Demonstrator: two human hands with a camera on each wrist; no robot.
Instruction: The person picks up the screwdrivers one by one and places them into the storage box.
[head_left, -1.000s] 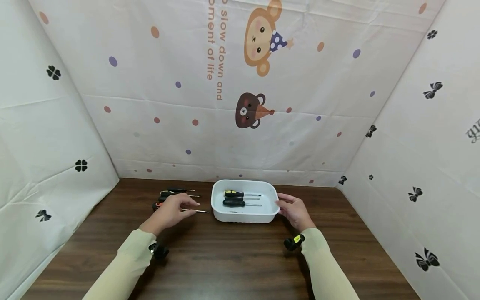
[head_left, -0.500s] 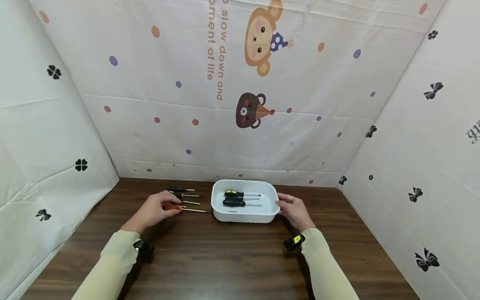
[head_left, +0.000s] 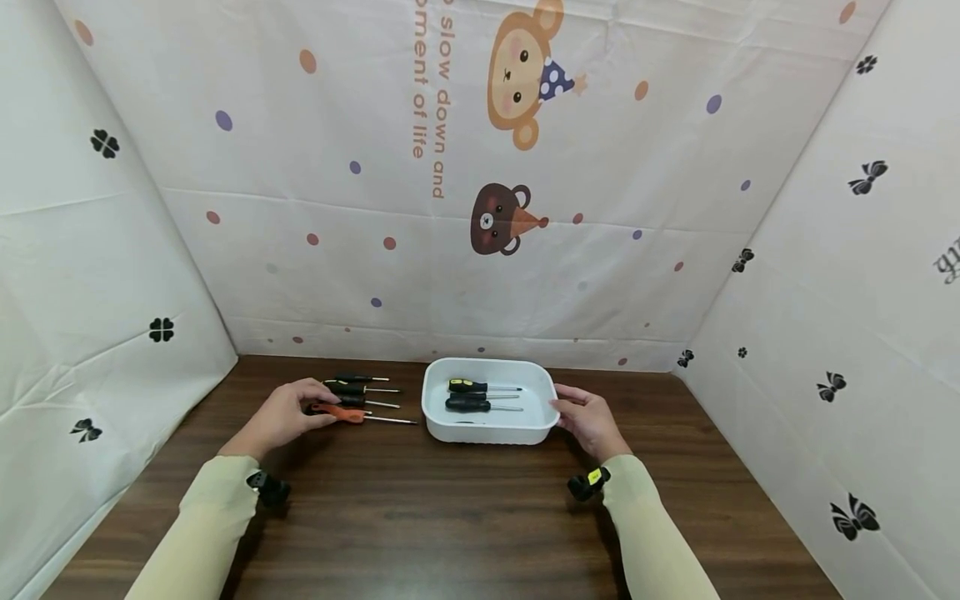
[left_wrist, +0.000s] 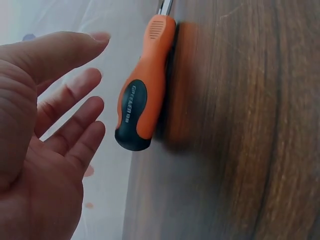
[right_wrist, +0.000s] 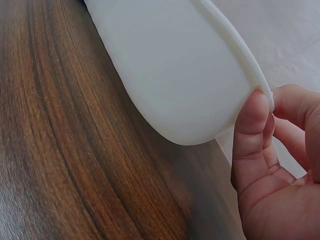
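The left hand (head_left: 288, 414) has its fingers loosely parted, thumb and fingertips just beside the orange screwdriver (head_left: 347, 413), which lies on the table (head_left: 442, 517), its shaft pointing toward the tray (head_left: 491, 436). The right hand (head_left: 591, 422) pinches the tray's right edge between thumb and fingers. Beyond the orange one I see three dark screwdrivers (head_left: 347, 389) in a row, and three more screwdrivers (head_left: 467, 397) inside the tray

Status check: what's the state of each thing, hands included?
Orange and black screwdriver: lying on brown wooden table, ungripped
Three dark-handled screwdrivers: lying beside it
White rectangular plastic container: upright, dark screwdrivers inside
Left hand: near the orange screwdriver, gripping nothing
Right hand: pinching the container's rim
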